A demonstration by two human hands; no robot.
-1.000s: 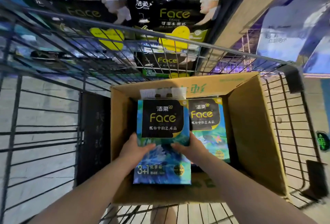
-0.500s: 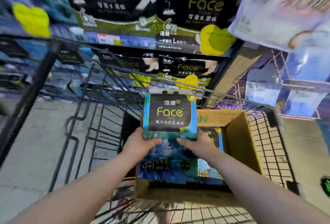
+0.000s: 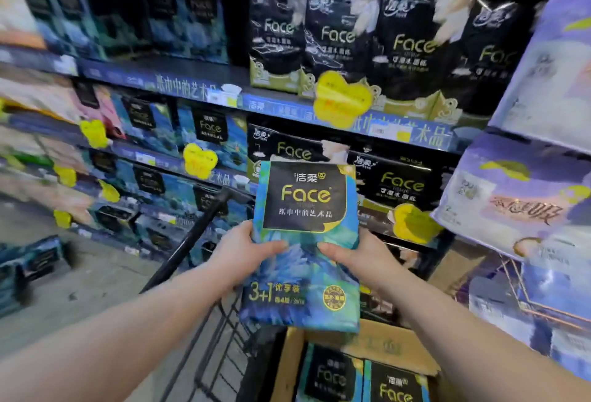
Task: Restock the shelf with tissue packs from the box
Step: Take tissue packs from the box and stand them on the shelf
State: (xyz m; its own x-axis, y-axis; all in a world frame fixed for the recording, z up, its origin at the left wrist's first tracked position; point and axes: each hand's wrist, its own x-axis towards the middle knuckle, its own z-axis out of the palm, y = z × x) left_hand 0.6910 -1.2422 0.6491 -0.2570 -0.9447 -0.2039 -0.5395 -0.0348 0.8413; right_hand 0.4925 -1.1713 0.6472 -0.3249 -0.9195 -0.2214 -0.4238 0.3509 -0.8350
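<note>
A blue-green tissue pack (image 3: 305,209) with a black "Face" label is held upright in front of me, above the cardboard box. My left hand (image 3: 240,252) grips its left edge, thumb across the front. My right hand (image 3: 358,257) grips its right edge the same way. The cardboard box (image 3: 383,345) sits below in a wire cart, with two more matching packs (image 3: 361,376) standing inside. Shelves (image 3: 179,81) ahead carry rows of blue packs on the left and black "Face" packs (image 3: 367,43) on the right.
The wire cart's dark handle bar (image 3: 188,235) slants up just left of my left hand. Large pale purple tissue bags (image 3: 524,196) jut out on the right. A dark pack (image 3: 35,257) lies on the grey floor at the left. Yellow price tags hang from shelf edges.
Both hands have lifted the pack out of the box and raised it toward the shelves. My view has tilted up from the cart to the shelf rows.
</note>
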